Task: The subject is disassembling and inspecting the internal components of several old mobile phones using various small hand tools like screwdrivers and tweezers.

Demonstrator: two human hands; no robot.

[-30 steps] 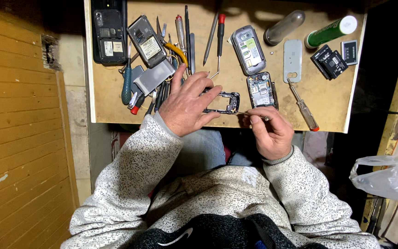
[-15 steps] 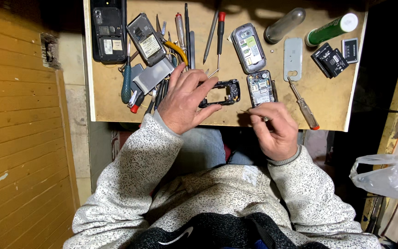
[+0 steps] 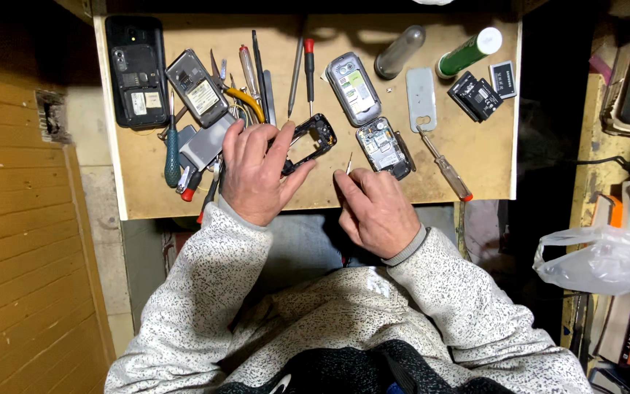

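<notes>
Cluttered workbench carries phones and tools. Near its front edge, our left hand grips a black phone frame. Our right hand pinches a thin tool.

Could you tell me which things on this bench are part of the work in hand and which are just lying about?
In hand:
left hand holding black phone frame
right hand holding thin tool
opened phone

Lying about:
green tube
black batteries
large black phone
</notes>
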